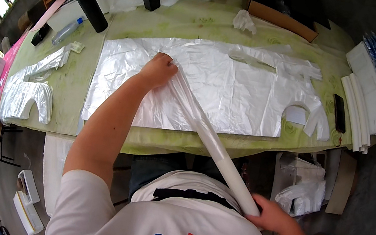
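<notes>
A long roll of translucent white plastic slants across my front from the table to my right side. My left hand is closed, pinching the roll's thin, loose upper end above the table. Lower down, my right hand grips the thick, tightly wound end beside my waist. Under my left hand, a flat pile of white plastic bags lies spread on the table, with handle-shaped cut-outs toward the right. Part of the pile is hidden by my left hand and the roll.
Green patterned cloth covers the table. More bags lie at left, near a water bottle and a black cylinder. A phone and white rolls lie right. Cardboard boxes stand at the back.
</notes>
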`<control>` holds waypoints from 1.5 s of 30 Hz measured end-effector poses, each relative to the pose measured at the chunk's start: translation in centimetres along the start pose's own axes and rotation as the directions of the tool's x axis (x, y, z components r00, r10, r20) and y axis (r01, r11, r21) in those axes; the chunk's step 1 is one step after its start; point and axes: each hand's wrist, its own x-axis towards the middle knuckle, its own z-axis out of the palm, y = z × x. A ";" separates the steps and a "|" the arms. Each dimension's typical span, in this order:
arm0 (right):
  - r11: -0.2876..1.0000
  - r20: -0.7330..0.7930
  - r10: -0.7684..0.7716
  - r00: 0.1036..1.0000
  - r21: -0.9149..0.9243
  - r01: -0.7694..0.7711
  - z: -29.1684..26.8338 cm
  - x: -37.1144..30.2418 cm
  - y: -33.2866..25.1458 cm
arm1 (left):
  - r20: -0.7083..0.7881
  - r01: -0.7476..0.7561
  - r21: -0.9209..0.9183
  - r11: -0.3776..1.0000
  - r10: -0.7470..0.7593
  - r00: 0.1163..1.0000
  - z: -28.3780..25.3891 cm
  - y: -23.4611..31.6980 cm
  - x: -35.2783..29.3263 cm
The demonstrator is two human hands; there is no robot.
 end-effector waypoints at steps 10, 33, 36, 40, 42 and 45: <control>0.984 -0.213 0.174 0.962 0.063 -0.164 2.2 -6.5 10.8 | -0.055 -0.023 -0.052 0.998 0.020 0.998 -0.3 2.8 1.6; 0.650 -0.492 -0.635 0.596 -0.757 0.068 -15.3 21.8 -12.2 | 0.266 -0.729 0.088 0.679 0.689 0.674 2.4 4.9 -15.5; 0.608 -0.510 -0.683 0.523 -0.794 0.018 -14.0 22.5 -13.2 | 0.226 -0.713 0.126 0.689 0.680 0.697 2.8 4.8 -15.8; 0.384 -0.247 -0.884 0.397 -0.868 0.315 -9.6 20.3 -13.7 | 0.191 -0.737 0.097 0.669 0.714 0.673 2.9 3.9 -15.9; 0.319 -0.138 -0.913 0.385 -0.828 0.460 -7.1 19.3 -13.3 | 0.115 -0.738 -0.032 0.674 0.736 0.667 2.6 3.5 -15.7; 0.360 -0.165 -0.921 0.354 -0.707 0.609 -4.3 19.3 -13.9 | 0.027 -0.740 -0.156 0.654 0.752 0.659 2.6 3.1 -15.4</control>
